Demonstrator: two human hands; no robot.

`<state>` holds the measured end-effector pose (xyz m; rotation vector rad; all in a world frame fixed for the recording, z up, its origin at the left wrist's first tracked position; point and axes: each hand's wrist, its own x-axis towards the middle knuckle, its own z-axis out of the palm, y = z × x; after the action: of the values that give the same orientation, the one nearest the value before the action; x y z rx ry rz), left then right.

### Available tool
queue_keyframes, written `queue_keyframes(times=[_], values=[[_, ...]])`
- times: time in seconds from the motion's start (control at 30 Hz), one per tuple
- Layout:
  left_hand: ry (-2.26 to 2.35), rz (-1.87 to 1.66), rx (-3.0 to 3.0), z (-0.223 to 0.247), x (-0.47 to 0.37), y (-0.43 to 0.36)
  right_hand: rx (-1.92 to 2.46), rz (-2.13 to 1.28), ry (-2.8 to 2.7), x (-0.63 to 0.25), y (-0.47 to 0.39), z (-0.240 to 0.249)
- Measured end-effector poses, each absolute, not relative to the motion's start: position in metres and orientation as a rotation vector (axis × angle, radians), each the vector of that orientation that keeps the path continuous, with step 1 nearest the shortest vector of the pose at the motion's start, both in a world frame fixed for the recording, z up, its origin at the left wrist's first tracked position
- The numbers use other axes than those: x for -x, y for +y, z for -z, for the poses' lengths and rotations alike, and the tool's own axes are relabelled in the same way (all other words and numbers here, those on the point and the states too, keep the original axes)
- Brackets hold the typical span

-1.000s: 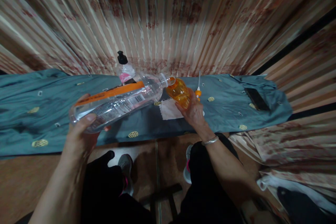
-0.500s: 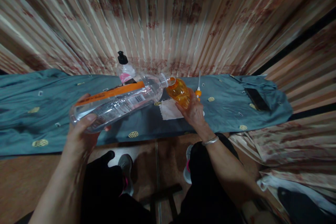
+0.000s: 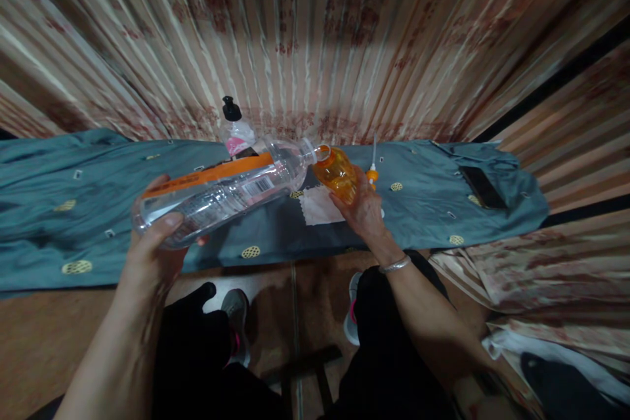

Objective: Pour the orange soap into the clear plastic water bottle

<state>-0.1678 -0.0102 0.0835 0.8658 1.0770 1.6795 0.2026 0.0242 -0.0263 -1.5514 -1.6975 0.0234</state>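
Bench (image 3: 29, 200) under blue-green cloth (image 3: 111, 157) ran from the left. The grip of the left hand (image 3: 155, 236) was wrapped round the base end of a clear plastic bottle (image 3: 219, 207), tilted, its neck at the mouth of an amber bottle (image 3: 337, 172). A black-topped pump bottle (image 3: 239, 134) stood behind. The right hand (image 3: 363, 210) gripped the amber bottle; rightward lay an orange-collared pump head (image 3: 373, 176) and a smartphone (image 3: 482, 188).
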Motion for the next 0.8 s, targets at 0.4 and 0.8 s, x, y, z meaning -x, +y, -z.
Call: queue_keyframes(times=[0.4,0.8], values=[[1.046,-1.724,-0.856,-0.0832,0.1622,-0.0107,1.556,-0.029,-1.688,-0.202,0.0241,0.0256],[1.057,-1.684,-0.876,-0.0822,0.1682,-0.0096,1.543,-0.002,-1.691,-0.2013,0.0239,0.0259]])
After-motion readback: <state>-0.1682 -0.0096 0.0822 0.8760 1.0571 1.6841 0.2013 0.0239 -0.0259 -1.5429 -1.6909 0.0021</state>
